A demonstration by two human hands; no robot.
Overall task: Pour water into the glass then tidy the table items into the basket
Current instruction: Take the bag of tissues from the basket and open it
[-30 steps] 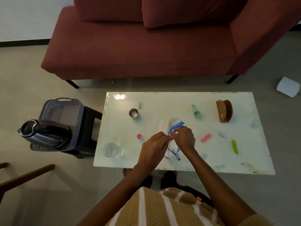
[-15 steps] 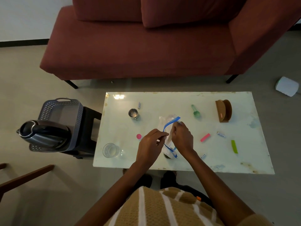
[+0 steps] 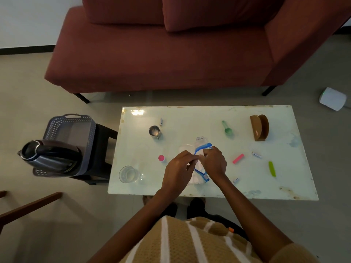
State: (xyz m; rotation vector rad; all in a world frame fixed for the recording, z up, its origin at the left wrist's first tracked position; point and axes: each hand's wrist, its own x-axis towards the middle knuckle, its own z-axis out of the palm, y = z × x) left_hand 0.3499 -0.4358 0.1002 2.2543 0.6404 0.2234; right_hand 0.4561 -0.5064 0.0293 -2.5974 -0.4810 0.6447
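Observation:
A clear plastic zip bag with a blue seal strip (image 3: 199,149) lies mid-table near the front edge. My left hand (image 3: 179,170) and my right hand (image 3: 214,162) both pinch its blue opening, pulling it apart. A glass with water (image 3: 128,174) stands at the table's front left corner. A grey perforated basket (image 3: 70,133) sits on a black stool left of the table, with a dark electric kettle (image 3: 49,155) in front of it. Loose on the table are a small metal cup (image 3: 154,131), a pink cap (image 3: 161,158), a green scoop (image 3: 227,128), a pink bar (image 3: 238,158) and a green clip (image 3: 272,168).
A brown wooden napkin holder (image 3: 259,130) stands at the table's back right. Small white tubes (image 3: 256,155) lie scattered on the white table (image 3: 266,188). A red sofa (image 3: 161,54) runs behind the table. A wooden chair arm (image 3: 28,205) reaches in at the lower left.
Both hands have kept working the bag's blue seal strip, spreading the opening wider. The bag has shifted slightly under them. Nothing else on the table has moved.

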